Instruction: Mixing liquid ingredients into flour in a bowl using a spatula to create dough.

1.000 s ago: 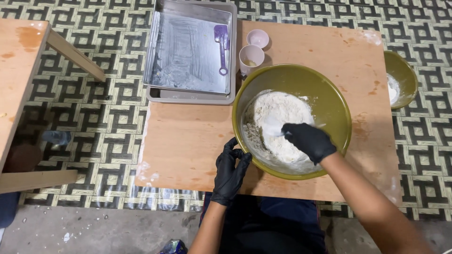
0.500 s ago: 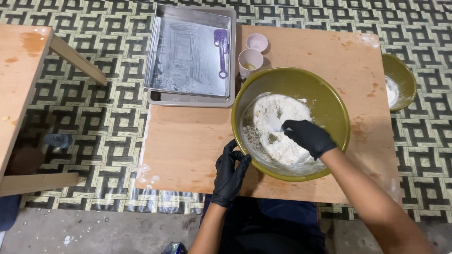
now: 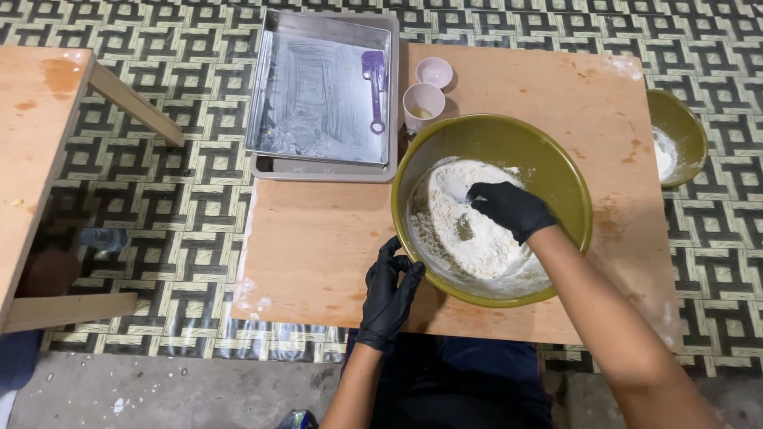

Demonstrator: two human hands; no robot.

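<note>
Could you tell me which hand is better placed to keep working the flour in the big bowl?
Right. The right hand is already inside the olive bowl, fingers in the flour. The left hand is outside, against the bowl's near rim, likely steadying it.

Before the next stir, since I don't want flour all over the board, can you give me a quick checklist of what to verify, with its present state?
1. Left hand steadying the big green bowl at its near rim: ok, its fingers touch the rim.
2. Right hand inside the bowl, in the flour: ok.
3. Flour kept within the bowl: ok, none lies over the rim, though the wooden board has a light dusting at its left edge.
4. Bowl fully on the board: ok.
5. Small pink cup clear of the bowl: not ok, it stands right against the far rim.
6. What the right hand's grip holds: cannot tell.
</note>
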